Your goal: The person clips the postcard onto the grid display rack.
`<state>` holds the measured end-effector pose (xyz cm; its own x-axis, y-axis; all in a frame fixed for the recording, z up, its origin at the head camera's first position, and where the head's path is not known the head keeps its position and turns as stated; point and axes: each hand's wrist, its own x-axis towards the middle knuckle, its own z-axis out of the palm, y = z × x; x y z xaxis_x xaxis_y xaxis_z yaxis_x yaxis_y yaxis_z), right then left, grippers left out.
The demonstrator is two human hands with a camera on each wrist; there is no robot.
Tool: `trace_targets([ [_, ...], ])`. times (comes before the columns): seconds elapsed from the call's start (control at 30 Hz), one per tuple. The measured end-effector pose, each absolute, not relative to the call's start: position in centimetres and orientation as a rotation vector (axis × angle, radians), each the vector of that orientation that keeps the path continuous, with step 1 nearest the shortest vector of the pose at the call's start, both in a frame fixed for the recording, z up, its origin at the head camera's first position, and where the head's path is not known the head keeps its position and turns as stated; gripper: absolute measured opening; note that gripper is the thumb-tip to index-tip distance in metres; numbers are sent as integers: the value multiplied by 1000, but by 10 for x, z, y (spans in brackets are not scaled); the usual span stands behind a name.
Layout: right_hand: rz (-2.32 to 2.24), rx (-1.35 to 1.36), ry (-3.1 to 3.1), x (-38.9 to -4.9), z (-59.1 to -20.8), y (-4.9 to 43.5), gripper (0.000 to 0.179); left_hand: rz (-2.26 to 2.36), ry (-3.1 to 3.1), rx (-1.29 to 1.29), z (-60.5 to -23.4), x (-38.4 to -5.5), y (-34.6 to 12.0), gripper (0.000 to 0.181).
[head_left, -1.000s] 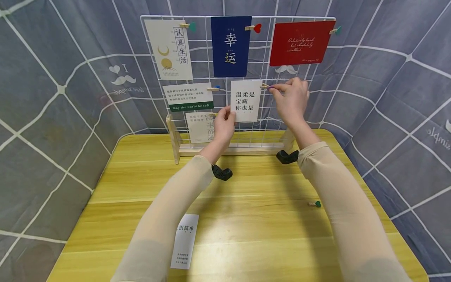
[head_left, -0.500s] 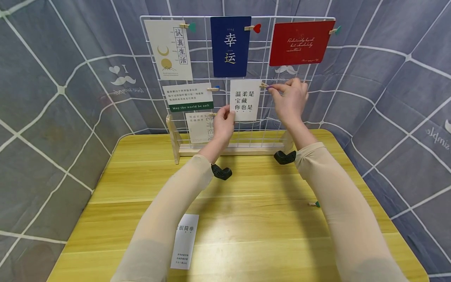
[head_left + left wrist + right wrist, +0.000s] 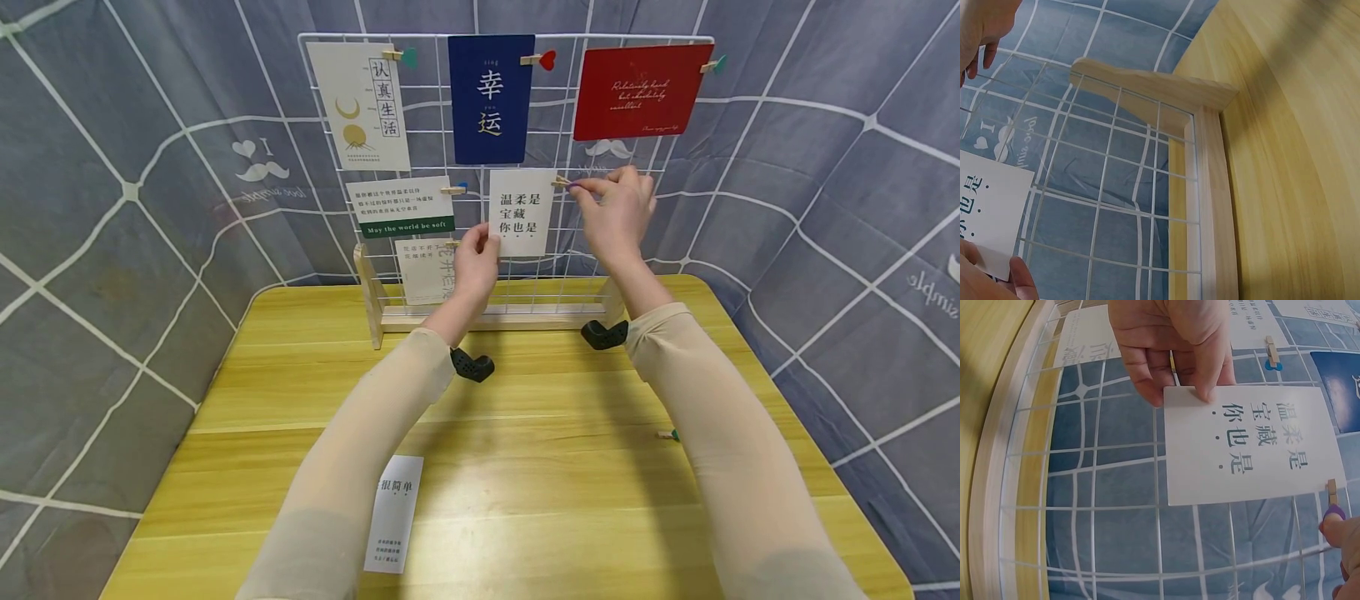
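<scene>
A white card (image 3: 519,213) with dark lettering stands upright against the white wire grid rack (image 3: 525,287). My left hand (image 3: 477,260) pinches its lower left edge between thumb and fingers, plainly seen in the right wrist view. At the card's upper right edge is a small wooden clothespin (image 3: 1332,492) with a purple end, which my right hand (image 3: 621,208) pinches by that end. The pin's tip meets the card's edge; whether it also grips a wire cannot be made out. Only a corner of the card (image 3: 994,215) shows in the left wrist view.
Pinned along the rack's top are a cream card (image 3: 360,108), a blue card (image 3: 491,100) and a red card (image 3: 637,92). A green-banded card (image 3: 401,207) and a pale card (image 3: 423,275) hang lower left. On the table lie another card (image 3: 393,517) and a green-ended clothespin (image 3: 666,434).
The white card and the clothespin have shifted very slightly up and to the left. My right forearm has drifted a little left, partly covering the clothespin on the table. Both hands keep their holds.
</scene>
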<state>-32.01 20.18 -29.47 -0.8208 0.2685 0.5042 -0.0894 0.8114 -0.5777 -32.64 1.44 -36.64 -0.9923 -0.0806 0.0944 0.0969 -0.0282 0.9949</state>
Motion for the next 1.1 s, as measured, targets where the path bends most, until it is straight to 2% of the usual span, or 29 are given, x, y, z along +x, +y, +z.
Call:
trace_targets([
  [1.1,798,-140,-2434,-325,-295,198,34,-2132,-2119,34,-367,-329,17,30],
])
